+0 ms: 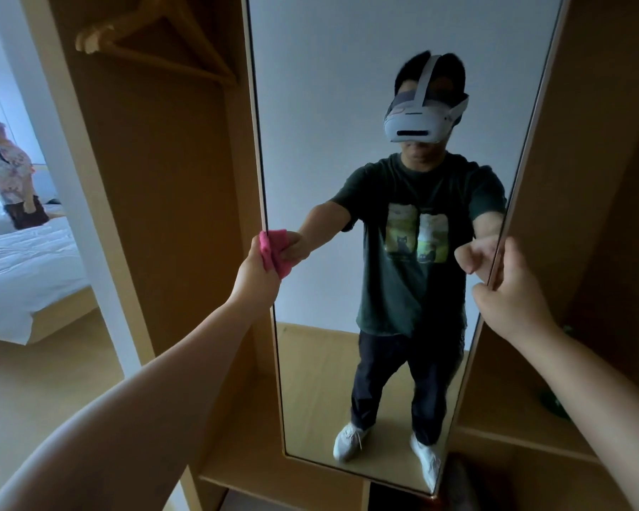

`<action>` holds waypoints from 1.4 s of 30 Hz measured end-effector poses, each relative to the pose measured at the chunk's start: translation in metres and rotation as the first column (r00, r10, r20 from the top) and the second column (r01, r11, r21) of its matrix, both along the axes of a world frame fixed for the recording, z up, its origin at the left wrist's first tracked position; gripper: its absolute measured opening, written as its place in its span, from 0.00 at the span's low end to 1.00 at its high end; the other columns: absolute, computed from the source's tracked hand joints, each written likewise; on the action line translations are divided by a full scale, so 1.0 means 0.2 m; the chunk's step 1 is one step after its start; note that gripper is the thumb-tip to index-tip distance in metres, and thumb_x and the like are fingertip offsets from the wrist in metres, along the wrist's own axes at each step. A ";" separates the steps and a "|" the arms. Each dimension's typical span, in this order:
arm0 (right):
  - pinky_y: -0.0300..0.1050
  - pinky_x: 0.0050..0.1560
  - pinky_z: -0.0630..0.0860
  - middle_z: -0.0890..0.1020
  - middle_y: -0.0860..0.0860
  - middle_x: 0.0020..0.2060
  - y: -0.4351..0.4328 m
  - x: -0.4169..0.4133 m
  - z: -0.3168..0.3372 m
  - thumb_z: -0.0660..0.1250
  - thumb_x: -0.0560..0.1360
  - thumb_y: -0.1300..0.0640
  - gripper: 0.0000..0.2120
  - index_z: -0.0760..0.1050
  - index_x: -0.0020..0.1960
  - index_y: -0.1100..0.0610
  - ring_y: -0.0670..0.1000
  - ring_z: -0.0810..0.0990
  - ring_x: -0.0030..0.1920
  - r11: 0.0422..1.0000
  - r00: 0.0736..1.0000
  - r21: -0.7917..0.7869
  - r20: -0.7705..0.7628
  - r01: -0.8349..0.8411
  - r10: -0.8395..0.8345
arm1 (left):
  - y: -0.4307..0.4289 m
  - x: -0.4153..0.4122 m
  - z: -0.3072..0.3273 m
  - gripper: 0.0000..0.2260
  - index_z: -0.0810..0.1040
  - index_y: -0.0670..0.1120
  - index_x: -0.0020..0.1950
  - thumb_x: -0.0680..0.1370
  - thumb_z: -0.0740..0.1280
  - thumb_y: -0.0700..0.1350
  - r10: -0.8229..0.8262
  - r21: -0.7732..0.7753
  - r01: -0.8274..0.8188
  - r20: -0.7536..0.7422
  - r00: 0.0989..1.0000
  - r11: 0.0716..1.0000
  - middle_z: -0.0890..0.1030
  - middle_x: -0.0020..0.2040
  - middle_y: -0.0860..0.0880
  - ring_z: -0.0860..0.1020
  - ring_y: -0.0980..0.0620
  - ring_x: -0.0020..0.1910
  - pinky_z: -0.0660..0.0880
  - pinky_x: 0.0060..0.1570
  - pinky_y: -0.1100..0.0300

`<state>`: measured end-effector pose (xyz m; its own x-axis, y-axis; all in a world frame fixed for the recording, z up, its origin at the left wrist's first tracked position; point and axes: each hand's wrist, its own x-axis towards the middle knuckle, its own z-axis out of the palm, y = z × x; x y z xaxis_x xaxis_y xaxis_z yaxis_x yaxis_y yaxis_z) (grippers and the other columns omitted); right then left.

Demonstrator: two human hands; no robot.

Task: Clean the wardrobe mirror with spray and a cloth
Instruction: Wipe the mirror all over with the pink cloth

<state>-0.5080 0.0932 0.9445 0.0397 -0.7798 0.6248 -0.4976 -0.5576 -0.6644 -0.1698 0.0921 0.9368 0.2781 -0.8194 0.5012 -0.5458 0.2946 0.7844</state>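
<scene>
A tall wardrobe mirror [332, 105] in a light wooden frame fills the middle of the head view. My left hand [253, 274] grips a bunched pink cloth [268, 252] and holds it against the mirror's left edge, about halfway up. My right hand [510, 285] grips the mirror's right edge at the same height, thumb in front and fingers behind the frame. The glass reflects me with both arms stretched out. No spray bottle is in view.
Open wooden wardrobe compartments flank the mirror, with wooden hangers [155, 38] up left and a shelf [513, 433] down right holding a dark green item [552, 402]. At far left, a person [12, 175] stands by a white bed [26, 274].
</scene>
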 end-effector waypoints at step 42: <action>0.54 0.60 0.70 0.68 0.50 0.45 -0.01 -0.04 -0.62 0.59 0.64 0.76 0.18 0.64 0.48 0.59 0.53 0.72 0.50 0.989 0.999 0.146 -0.033 -0.036 0.041 | -0.12 0.02 -0.58 0.13 0.65 0.43 0.67 0.84 0.52 0.43 0.049 0.107 -0.053 0.042 0.998 0.993 0.79 0.50 0.45 0.79 0.52 0.42 0.76 0.34 0.62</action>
<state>-0.5152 0.0904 0.8205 0.0915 -0.8599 0.5022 -0.5028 -0.4752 -0.7221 -0.1666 0.0678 0.8217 0.3026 -0.8548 0.4217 -0.5887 0.1804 0.7880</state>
